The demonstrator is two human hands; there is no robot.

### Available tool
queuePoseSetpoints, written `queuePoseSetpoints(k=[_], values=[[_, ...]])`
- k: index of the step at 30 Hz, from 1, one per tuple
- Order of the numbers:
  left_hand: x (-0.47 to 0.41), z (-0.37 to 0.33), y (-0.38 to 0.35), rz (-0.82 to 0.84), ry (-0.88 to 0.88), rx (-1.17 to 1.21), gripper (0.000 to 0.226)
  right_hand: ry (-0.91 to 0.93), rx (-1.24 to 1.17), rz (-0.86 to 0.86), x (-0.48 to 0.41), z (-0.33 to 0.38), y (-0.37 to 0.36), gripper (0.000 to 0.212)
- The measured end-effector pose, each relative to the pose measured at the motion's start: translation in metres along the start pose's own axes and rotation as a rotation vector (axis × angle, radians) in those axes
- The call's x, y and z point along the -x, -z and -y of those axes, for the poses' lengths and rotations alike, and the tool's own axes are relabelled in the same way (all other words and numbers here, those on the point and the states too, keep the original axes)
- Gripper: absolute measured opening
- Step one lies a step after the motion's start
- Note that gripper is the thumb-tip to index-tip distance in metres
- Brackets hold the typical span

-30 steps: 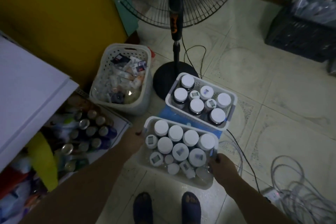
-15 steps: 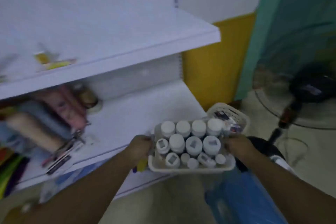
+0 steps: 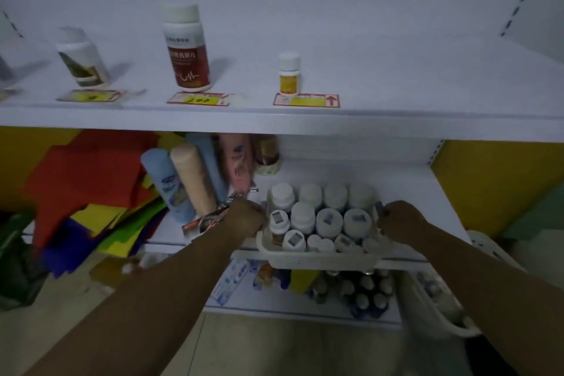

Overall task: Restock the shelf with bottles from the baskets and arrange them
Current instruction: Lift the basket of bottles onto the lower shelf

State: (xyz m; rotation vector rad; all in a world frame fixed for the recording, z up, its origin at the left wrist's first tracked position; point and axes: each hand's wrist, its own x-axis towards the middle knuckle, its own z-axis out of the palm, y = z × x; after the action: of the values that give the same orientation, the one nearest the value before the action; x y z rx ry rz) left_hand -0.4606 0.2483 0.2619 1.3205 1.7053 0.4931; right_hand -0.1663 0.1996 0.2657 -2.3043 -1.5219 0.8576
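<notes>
Both hands hold the basket [image 3: 320, 256] by its ends: the left hand [image 3: 245, 220] has its grip wrapped on the left rim, the right hand [image 3: 399, 223] has its grip wrapped on the right rim; the basket sits on the front of the middle shelf [image 3: 412, 180], its near edge overhanging the lip; it is packed with white-capped bottles [image 3: 302, 217] standing upright. The step in hand looks like parking the basket at the shelf, before any bottle is taken out; the upper shelf [image 3: 396, 76] holds only a few bottles, well apart, each behind a price tag [image 3: 306, 100], so there is room to fill. Next, I judge, the basket needs pushing further in until it rests steady; then one hand can free itself, pick a bottle by the cap, and match it to the right tag.
</notes>
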Motion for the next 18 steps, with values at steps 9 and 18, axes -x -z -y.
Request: queuePoseSetpoints(k=[9,18], values=[[-0.076,0.023,0.0,-0.029,-0.119,-0.259,0.046,-0.027,0.102,-0.101,-0.052,0.017,-0.046,0.034],[-0.104,0.032,0.008,0.056,-0.223,-0.255,0.027,-0.038,0.151,-0.209,-0.065,0.018,-0.076,0.03]])
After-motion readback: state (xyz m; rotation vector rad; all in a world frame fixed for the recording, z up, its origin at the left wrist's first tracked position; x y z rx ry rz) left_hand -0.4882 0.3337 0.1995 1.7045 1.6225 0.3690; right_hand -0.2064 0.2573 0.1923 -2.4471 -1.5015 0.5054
